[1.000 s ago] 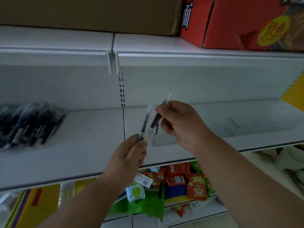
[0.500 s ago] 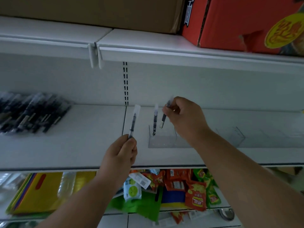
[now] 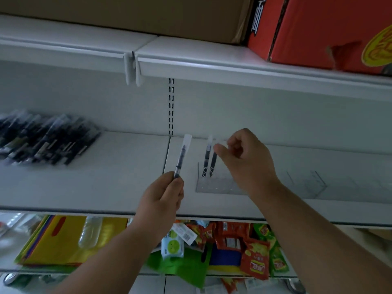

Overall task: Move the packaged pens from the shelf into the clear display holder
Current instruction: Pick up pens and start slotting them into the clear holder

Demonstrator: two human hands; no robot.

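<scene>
While the left hand (image 3: 163, 194) grips the lower end of one packaged pen (image 3: 182, 157), holding it tilted with its clear wrapper tip pointing up and slightly right, the right hand (image 3: 247, 162) is raised just beside the tops of two packaged pens (image 3: 209, 160) standing in the clear display holder (image 3: 220, 186). The right thumb and forefinger are close together at the wrapper top of the nearer of those two pens, but blur makes it impossible to tell whether they pinch it or have let go; the other fingers are loosely curled. The two pens stand upright, side by side, at the left end of the holder, which sits on the white shelf (image 3: 106, 187) just right of the shelf seam. Well to the left on the same shelf lies a pile of packaged pens (image 3: 44, 137), dark and blurred. Above, a brown carton (image 3: 135, 13) and a red box (image 3: 318, 28) rest on the upper shelf. Below, colourful snack packets (image 3: 244, 245) and yellow folders (image 3: 53, 238) fill the lower level.
</scene>
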